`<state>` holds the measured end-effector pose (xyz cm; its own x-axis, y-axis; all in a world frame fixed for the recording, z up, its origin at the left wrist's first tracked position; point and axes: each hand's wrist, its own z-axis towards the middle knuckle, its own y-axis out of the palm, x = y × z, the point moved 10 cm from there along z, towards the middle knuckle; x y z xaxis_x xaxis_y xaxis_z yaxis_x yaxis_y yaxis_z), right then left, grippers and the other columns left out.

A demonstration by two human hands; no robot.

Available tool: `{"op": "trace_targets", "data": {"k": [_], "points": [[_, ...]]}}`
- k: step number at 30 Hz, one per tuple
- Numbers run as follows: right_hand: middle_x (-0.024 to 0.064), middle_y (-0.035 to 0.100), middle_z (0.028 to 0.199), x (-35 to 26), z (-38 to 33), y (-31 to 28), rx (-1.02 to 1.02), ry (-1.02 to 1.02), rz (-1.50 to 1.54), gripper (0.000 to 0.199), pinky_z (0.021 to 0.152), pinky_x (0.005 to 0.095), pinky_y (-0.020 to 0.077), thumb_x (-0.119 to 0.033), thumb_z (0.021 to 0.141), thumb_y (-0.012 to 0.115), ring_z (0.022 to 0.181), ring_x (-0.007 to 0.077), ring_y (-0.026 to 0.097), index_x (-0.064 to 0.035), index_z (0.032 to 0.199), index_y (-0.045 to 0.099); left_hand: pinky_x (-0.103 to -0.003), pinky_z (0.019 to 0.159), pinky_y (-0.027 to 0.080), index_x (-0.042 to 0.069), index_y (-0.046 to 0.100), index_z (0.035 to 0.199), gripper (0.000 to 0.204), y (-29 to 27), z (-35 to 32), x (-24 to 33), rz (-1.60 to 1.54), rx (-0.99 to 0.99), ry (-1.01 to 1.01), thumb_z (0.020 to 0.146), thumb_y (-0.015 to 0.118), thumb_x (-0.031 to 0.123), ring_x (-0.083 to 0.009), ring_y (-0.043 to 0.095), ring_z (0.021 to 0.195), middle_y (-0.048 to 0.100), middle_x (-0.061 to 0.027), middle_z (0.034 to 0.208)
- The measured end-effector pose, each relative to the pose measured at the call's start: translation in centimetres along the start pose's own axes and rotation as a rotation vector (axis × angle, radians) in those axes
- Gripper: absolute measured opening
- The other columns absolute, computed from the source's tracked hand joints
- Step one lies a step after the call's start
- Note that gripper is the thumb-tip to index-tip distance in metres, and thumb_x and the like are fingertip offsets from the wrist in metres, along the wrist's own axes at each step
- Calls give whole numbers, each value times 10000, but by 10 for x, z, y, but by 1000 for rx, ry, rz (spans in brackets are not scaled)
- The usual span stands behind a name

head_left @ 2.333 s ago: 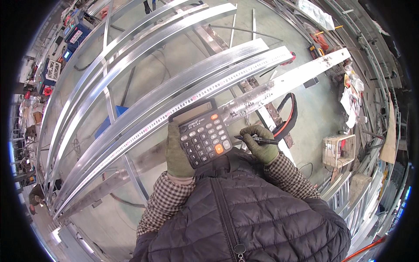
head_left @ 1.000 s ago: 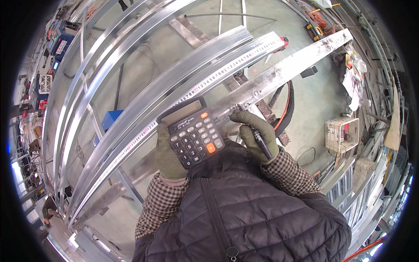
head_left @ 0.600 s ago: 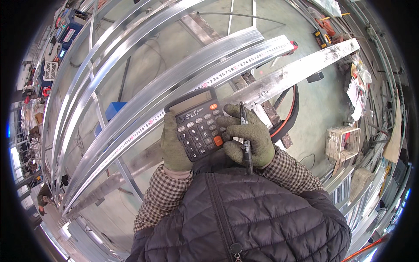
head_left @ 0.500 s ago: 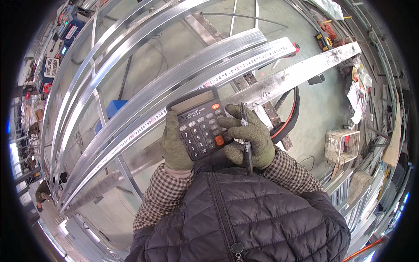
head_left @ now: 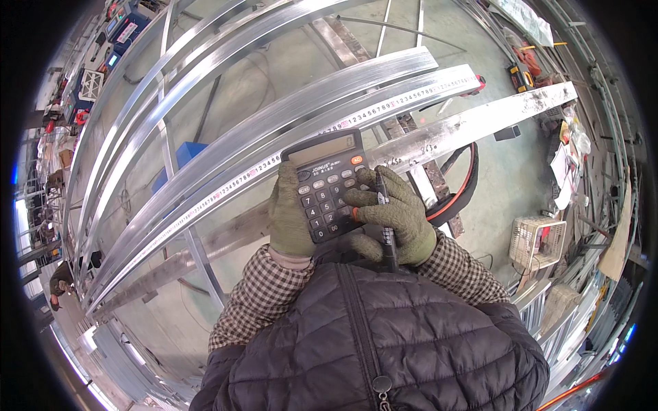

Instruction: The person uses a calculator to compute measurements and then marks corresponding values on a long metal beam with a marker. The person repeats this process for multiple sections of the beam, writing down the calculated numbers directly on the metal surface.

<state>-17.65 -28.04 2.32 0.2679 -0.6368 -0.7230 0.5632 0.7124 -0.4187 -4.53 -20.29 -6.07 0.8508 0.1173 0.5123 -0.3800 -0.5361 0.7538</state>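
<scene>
A dark calculator (head_left: pixel 332 183) with an orange key is held up before my chest, its screen at the far edge. My left hand (head_left: pixel 290 216), in an olive-green glove, grips it along its left side. At its right side is my right hand (head_left: pixel 397 216), gloved alike, with a black marker pen (head_left: pixel 388 233) held between the fingers. The fingertips of that hand lie over the lower right keys. Just beyond the calculator, a white tape measure (head_left: pixel 301 156) stretches along a long metal bar, its red case (head_left: pixel 478 84) at the right end.
Long shiny metal profiles (head_left: pixel 356 79) run from lower left to upper right. A flat metal bar (head_left: pixel 493 118) with handwritten marks lies to the right. A white plastic crate (head_left: pixel 539 243) stands on the floor at right. Another person (head_left: pixel 62 282) is at the far left.
The calculator and both hands have shifted slightly right in the picture. My right hand's fingers have moved over the orange key, covering most of it. The surroundings have shifted a little.
</scene>
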Motion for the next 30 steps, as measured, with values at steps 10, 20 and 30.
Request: {"op": "trace_targets", "data": {"k": [10, 20, 30], "points": [[120, 781, 1271, -12, 11, 18, -46, -32, -30, 457, 1229, 636, 441, -198, 742, 933, 1330, 430, 677, -120, 1155, 752, -366, 806, 724, -58, 554, 1475, 634, 1, -12, 9, 77, 75, 120, 1192, 450, 500, -296, 803, 998, 739, -247, 1241], [131, 779, 1264, -18, 16, 10, 0, -49, -49, 417, 1197, 657, 460, -168, 758, 896, 1296, 438, 695, -109, 1142, 746, -381, 833, 722, -51, 547, 1488, 651, 2, -12, 12, 142, 27, 134, 1197, 415, 516, -318, 805, 1015, 737, -252, 1271], [119, 795, 1211, -11, 10, 19, -81, 0, -78, 372, 1200, 636, 441, -179, 775, 919, 1329, 441, 677, -122, 1081, 716, -480, 871, 725, -61, 504, 1540, 788, -10, -8, 2, -17, 8, 0, 1174, 369, 624, -387, 783, 1101, 709, -300, 1296]]}}
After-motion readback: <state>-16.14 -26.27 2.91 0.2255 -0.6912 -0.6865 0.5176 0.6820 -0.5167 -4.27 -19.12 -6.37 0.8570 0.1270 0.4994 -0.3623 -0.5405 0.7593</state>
